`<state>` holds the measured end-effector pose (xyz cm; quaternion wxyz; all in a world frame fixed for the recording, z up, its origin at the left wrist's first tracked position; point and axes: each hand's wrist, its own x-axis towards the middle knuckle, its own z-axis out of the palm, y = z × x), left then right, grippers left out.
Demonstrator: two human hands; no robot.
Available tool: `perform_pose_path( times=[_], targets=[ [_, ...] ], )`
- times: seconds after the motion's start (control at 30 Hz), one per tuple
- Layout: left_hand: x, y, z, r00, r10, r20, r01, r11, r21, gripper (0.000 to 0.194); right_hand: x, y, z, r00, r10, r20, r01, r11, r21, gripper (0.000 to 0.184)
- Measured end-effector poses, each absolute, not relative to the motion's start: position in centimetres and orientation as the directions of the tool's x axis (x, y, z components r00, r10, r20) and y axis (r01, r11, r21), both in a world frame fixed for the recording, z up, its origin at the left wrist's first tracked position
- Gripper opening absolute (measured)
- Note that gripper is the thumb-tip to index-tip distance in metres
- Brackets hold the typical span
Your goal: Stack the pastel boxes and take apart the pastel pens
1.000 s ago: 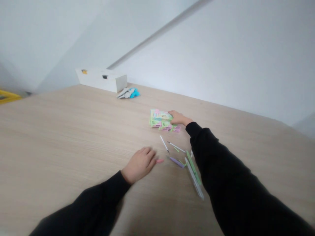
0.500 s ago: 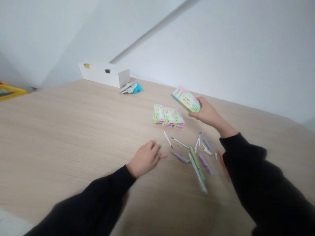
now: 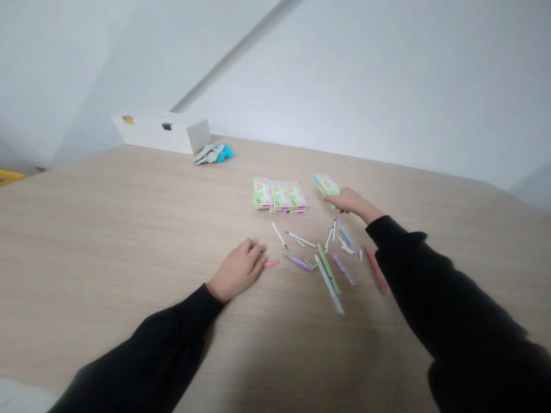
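My right hand (image 3: 350, 202) is closed around a small pastel green and pink box (image 3: 326, 184), held low over the wooden table (image 3: 107, 229), to the right of a stack of similar boxes (image 3: 279, 196). Below that hand lie several scattered pen parts: thin white refills (image 3: 279, 236), purple barrels (image 3: 298, 263), a green barrel (image 3: 328, 268), a red one (image 3: 376, 268). My left hand (image 3: 237, 270) rests palm down on the table with its fingers curled, its fingertips touching a short pink piece (image 3: 271, 263).
A long white box (image 3: 161, 131) stands at the far edge of the table against the wall. A crumpled grey and blue cloth (image 3: 213, 154) lies next to it. Something yellow (image 3: 8, 175) shows at the far left edge.
My right hand took one box off the stack, lifted it and carried it to the right, then lowered it near the table. My left hand stayed by the pink piece.
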<state>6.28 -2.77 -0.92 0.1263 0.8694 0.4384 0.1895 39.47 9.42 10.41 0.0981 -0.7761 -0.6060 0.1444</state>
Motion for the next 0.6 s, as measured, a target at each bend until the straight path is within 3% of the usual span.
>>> perform_pose_path(
  times=[0.37, 0.5, 0.6],
  targets=[
    [6.2, -3.1, -0.5, 0.566, 0.803, 0.186, 0.716, -0.591, 0.372, 0.029, 37.8, 15.3, 4.7, 0.260, 0.962, -0.087, 0.949, -0.271, -0.158, 0.062],
    [6.3, -3.3, -0.4, 0.571, 0.797, 0.197, 0.715, -0.601, 0.358, 0.032, 36.8, 16.0, 5.1, 0.269, 0.963, 0.017, 0.957, -0.265, -0.116, 0.072],
    [6.3, -3.6, -0.3, 0.585, 0.789, 0.187, 0.722, -0.612, 0.322, 0.033, 35.0, 16.8, 6.0, 0.161, 0.986, 0.045, 0.978, -0.153, -0.142, 0.057]
  ],
)
